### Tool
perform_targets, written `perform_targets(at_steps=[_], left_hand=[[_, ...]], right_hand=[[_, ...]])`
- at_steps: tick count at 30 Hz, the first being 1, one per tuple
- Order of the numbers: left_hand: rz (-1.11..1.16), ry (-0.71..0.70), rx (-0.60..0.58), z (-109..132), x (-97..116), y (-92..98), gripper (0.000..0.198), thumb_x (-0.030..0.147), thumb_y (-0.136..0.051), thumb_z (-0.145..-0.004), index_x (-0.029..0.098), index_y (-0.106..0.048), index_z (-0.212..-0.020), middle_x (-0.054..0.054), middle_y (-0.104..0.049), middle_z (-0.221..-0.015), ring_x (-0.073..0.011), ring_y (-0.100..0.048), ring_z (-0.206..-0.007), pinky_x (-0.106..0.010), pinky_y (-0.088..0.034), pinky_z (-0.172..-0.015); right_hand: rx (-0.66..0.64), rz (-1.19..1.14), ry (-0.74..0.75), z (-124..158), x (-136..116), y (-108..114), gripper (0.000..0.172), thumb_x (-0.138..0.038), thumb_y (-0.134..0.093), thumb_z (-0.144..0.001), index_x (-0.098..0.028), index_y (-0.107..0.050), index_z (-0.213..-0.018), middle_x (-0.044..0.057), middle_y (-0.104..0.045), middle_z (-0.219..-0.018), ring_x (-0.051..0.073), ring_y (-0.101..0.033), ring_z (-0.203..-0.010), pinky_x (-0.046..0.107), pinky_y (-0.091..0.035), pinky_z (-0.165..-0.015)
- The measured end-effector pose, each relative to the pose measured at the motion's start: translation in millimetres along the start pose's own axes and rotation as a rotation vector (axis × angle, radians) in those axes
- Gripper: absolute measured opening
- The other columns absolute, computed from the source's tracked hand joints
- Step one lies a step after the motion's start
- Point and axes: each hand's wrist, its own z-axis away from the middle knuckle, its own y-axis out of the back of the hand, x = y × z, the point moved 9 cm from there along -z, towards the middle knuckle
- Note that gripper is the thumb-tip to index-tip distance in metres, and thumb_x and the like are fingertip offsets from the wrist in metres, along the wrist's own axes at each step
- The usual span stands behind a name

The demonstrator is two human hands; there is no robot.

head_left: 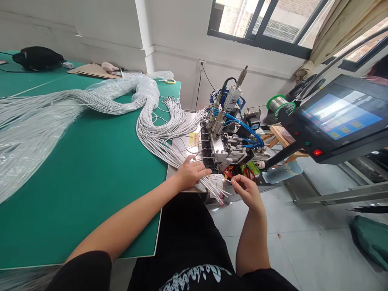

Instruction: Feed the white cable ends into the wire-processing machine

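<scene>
Beside the machine (pixel 230 141), left fingers (pixel 201 171) press thin white wires (pixel 212 188) flat; right fingers (pixel 238 182) pinch 1.

Around the machine (pixel 230 139) we count two hands, left hand (pixel 190 173) and right hand (pixel 247 190), one touchscreen (pixel 341 115), one spool (pixel 280 104), and white wires (pixel 157 133) too many to count.

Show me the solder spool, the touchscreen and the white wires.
solder spool (pixel 280 104), head view, wound middle.
touchscreen (pixel 341 115), head view, middle of lit screen.
white wires (pixel 146 127), head view, bundle's curved stretch.

Matt green tabletop (pixel 91 169); smooth white plastic-coated wires (pixel 157 133); glossy clear plastic wrap (pixel 142 87); bare metal machine (pixel 230 141) with blue plastic hoses (pixel 245 127).
</scene>
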Motion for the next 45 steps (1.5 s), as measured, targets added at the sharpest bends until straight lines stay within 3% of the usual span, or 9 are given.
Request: perform_targets(at_steps=[8,15,21,38,41,45], left_hand=[[0.005,0.033,0.038,-3,1,6.2,0.024,0.017,-0.037,-0.095,0.020,-0.058,-0.085,0.001,-0.065,-0.078,-0.0131,-0.058,-0.075,-0.034,-0.029,-0.092],[0.002,0.000,0.059,-2,2,7.8,0.021,0.018,-0.038,-0.094,0.020,-0.058,-0.089,0.001,-0.064,-0.077,-0.0134,-0.056,-0.073,-0.034,-0.030,-0.090],[-0.016,-0.045,0.031,0,7,3.1,0.020,0.021,-0.041,-0.095,0.022,-0.059,-0.102,0.002,-0.064,-0.074,-0.0134,-0.056,-0.070,-0.034,-0.030,-0.090],[-0.001,-0.065,0.086,0,9,4.9,0.018,0.011,-0.041,-0.083,0.019,-0.056,-0.090,-0.001,-0.065,-0.080,-0.0151,-0.057,-0.071,-0.034,-0.033,-0.087],[-0.013,-0.067,0.071,0,9,3.3,0.018,0.010,-0.041,-0.083,0.019,-0.055,-0.089,-0.001,-0.064,-0.080,-0.0155,-0.056,-0.072,-0.034,-0.032,-0.087],[-0.011,-0.077,0.022,-1,9,-2.3,0.020,0.008,-0.044,-0.078,0.019,-0.055,-0.090,-0.001,-0.064,-0.081,-0.0159,-0.057,-0.074,-0.035,-0.031,-0.089]], right_hand=[[0.061,-0.111,-0.052,-8,8,-7,0.031,-0.049,-0.055,-0.086,-0.019,-0.055,-0.077,-0.003,-0.042,-0.059,0.010,-0.033,-0.051,0.024,-0.027,-0.045],[-0.023,-0.145,-0.079,-10,22,-10,0.032,-0.050,-0.056,-0.086,-0.019,-0.057,-0.078,-0.002,-0.047,-0.065,0.010,-0.035,-0.052,0.024,-0.029,-0.047],[-0.022,-0.225,-0.107,-14,28,-14,0.031,-0.050,-0.056,-0.087,-0.020,-0.055,-0.079,-0.003,-0.042,-0.064,0.009,-0.030,-0.050,0.023,-0.026,-0.045],[-0.047,-0.327,-0.166,-18,33,-23,0.030,-0.049,-0.060,-0.084,-0.020,-0.054,-0.081,-0.005,-0.038,-0.061,0.008,-0.025,-0.049,0.022,-0.022,-0.042],[-0.009,-0.382,-0.142,-21,32,-22,0.028,-0.047,-0.062,-0.083,-0.020,-0.056,-0.082,-0.004,-0.040,-0.062,0.008,-0.028,-0.050,0.022,-0.024,-0.044],[0.144,-0.467,-0.051,-29,28,-20,0.026,-0.045,-0.067,-0.080,-0.020,-0.060,-0.081,-0.003,-0.046,-0.065,0.008,-0.034,-0.052,0.022,-0.028,-0.047]])
